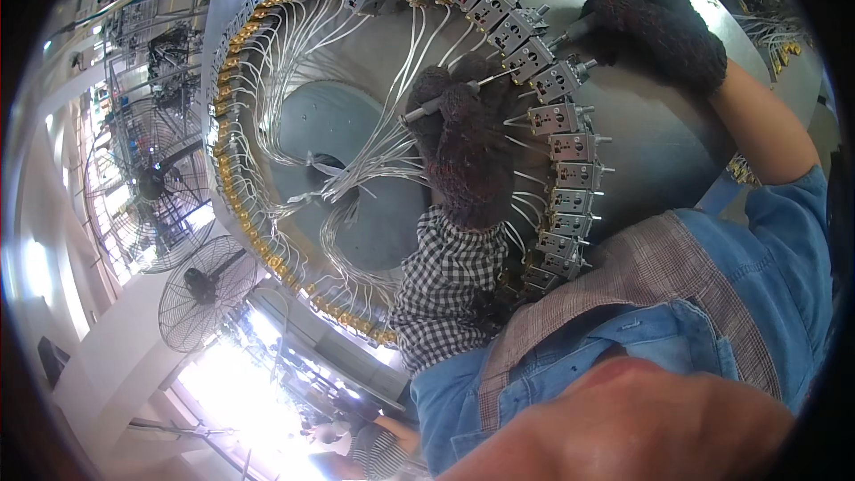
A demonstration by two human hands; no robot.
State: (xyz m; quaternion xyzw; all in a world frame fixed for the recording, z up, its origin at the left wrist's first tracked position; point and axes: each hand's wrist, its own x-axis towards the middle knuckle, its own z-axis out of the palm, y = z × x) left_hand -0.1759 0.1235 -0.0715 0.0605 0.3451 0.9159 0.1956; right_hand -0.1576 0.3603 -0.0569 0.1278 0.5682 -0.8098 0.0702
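Note:
A ring of small silver metal blocks (570, 144) with holes and pins lines the edge of a round metal table. My left hand (465, 147), in a dark knitted glove, reaches inside the ring. Its fingers are closed around a slim grey rod (421, 112), and a thin shaft runs from the fingers toward the nearest block. Outside the ring, my right hand (663, 27), gloved alike, is closed around a grey-handled tool (577, 30). The tool's narrow end points at a block on the upper right. Palm and fingertips are partly hidden on both hands.
White wires (378, 165) run from the blocks to the table's centre. Brass-coloured fittings (233, 169) line the ring's left side. Two fans (200, 285) stand at the left. More wired parts (784, 53) lie at the far right. Another person's striped sleeve (378, 450) shows at the bottom.

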